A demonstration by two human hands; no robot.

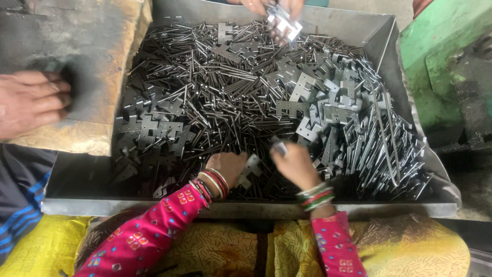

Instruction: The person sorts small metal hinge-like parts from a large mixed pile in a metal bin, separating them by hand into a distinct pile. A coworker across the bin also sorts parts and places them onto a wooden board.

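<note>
There is one view, from a camera worn on the person's head. It looks steeply down and forward over the person's lap into a metal tray [389,46] heaped with flat metal pieces and thin pins. It sits close: the tray fills most of the picture, its near rim low in the view and its far wall at the top edge. The left hand [228,166] and right hand [296,165] enter from below.

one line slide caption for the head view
Left hand holds a flat metal bracket, right hand beside it, over a metal tray of pins and brackets.
</note>
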